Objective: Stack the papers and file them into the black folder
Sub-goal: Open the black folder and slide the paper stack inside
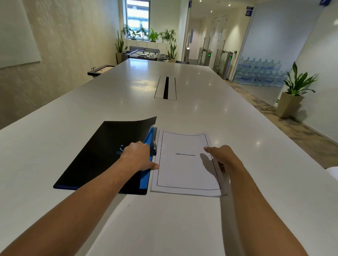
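Big white table [184,113] sitting under everything. Papers [185,167] lying flat, touching right side of black folder [105,154], long way pointing away from me. Am thinking papers are light, bendy, slippery; best taking both long edges. Am pressing left hand [138,155] on folder edge, thumb touching papers. Am pinching papers' right edge with right hand [223,159].

Scene bright and evenly lit: daylight enters through the far window [137,15] and ceiling spotlights reflect as small glare spots on the glossy worktop [194,113]. The right hand [224,157] casts a soft shadow leftward onto the papers [185,173]. Wide-angle distortion bows walls and edges; focus is mildly soft throughout.
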Demonstrator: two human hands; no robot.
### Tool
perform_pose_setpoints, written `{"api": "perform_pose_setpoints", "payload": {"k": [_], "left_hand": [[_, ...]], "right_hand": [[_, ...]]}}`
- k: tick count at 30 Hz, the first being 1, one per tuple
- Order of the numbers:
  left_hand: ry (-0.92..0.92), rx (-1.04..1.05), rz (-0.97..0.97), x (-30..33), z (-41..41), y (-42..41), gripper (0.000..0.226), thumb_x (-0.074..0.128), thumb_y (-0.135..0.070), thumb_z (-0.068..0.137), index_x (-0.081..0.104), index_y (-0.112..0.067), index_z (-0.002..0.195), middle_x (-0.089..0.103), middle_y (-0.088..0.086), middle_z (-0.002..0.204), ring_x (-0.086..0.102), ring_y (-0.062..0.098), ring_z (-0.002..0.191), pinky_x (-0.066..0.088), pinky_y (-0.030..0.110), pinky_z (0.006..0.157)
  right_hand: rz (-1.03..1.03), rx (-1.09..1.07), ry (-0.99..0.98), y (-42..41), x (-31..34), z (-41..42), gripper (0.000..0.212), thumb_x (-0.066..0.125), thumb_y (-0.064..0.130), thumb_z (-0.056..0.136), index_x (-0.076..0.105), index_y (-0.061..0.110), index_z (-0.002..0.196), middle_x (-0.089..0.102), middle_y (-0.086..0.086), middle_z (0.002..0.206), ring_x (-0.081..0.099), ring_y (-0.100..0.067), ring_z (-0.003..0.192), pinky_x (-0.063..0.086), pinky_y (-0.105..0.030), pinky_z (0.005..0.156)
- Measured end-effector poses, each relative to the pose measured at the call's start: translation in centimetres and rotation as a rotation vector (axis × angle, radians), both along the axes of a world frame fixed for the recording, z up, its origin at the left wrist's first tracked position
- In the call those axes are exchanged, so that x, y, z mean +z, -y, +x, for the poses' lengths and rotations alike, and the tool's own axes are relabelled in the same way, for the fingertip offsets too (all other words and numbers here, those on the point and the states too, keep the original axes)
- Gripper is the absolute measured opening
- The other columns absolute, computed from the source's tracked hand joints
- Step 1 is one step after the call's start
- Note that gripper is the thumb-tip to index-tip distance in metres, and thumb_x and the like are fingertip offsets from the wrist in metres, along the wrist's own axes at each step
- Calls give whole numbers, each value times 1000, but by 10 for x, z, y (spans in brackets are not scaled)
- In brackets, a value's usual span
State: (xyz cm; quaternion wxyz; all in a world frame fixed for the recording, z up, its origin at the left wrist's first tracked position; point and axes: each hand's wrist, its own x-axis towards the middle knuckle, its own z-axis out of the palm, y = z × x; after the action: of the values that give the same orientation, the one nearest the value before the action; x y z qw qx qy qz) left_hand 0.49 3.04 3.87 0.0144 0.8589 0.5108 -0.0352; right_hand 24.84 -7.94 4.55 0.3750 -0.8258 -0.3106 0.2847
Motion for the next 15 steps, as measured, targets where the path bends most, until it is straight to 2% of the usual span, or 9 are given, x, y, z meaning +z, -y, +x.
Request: {"api": "perform_pose_setpoints", "payload": {"k": [2, 5, 6, 11, 13, 15], "left_hand": [[0, 1, -1, 0, 0, 0, 63, 63, -68, 73, 52, -9, 93, 56, 5, 83, 59, 16, 72, 56, 29, 72], [1, 3, 2, 0, 0, 1, 65, 63, -68, 73, 54, -8, 97, 57, 5, 86, 59, 16, 72, 55, 28, 71], [1, 7, 5, 1, 0, 2, 65, 63, -68, 73, 54, -8, 96, 56, 5, 85, 59, 16, 72, 54, 27, 69], [30, 21, 2, 1, -2, 5, 66, 63, -69, 72, 53, -8, 98, 56, 5, 85, 58, 15, 71, 51, 25, 65], [37, 23, 2, 2, -3, 7, 66, 60, -72, 72, 53, -9, 90, 56, 4, 81, 57, 13, 66, 49, 24, 61], [58, 32, 0, 2, -4, 7, 60, 54, -72, 78, 49, -11, 75, 53, 2, 72, 51, 10, 57, 44, 22, 55]], "right_hand": [[-16, 21, 20, -1, 0, -3, 45, 64, 36, 86, 59, -3, 108, 61, -16, 100, 62, -33, 95, 43, -32, 70], [-16, 84, 1, -3, 3, -9, 24, 57, 18, 90, 54, 2, 108, 57, -16, 103, 56, -27, 85, 41, -28, 61], [-5, 103, -32, -3, 4, -11, 23, 56, 13, 90, 51, 4, 110, 55, -16, 105, 56, -26, 86, 42, -29, 60], [-3, 147, -40, 5, 2, -14, 36, 52, 4, 85, 46, 3, 121, 57, -18, 115, 57, -35, 105, 50, -41, 84], [24, 147, -56, 8, 2, -11, 36, 53, 2, 85, 49, 2, 121, 60, -17, 114, 59, -33, 103, 51, -40, 83], [97, 134, -130, 12, 2, -8, 33, 54, -1, 86, 52, 3, 119, 64, -17, 109, 62, -29, 95, 53, -34, 74]]}}
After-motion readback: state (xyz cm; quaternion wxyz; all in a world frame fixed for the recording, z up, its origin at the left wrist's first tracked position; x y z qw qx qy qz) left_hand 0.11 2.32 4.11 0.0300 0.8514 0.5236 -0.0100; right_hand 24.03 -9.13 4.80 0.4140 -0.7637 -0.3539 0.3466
